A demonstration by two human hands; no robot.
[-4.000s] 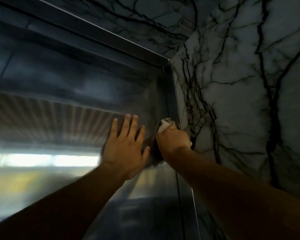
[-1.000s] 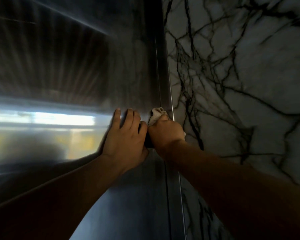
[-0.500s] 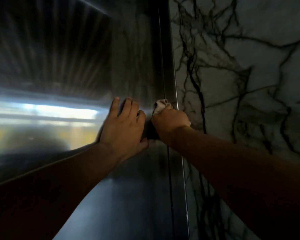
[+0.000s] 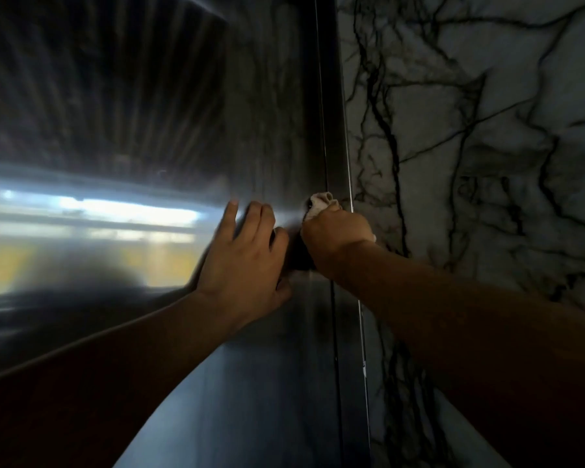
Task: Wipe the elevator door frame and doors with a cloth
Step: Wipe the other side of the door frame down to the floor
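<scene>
Both hands have slid lower along the metal since a few seconds ago, when the top corner of the frame was in sight above them. The right hand (image 4: 336, 236) is balled around a pale cloth (image 4: 320, 204), pushing it into the seam where the steel door (image 4: 257, 123) meets the dark door frame (image 4: 333, 130); a tuft of cloth pokes out above the knuckles. The left hand (image 4: 247, 258) lies flat on the door just beside it, fingers straight, perhaps slightly bent at the tips under the blur. Veined marble wall (image 4: 487, 163) stands right of the frame.
</scene>
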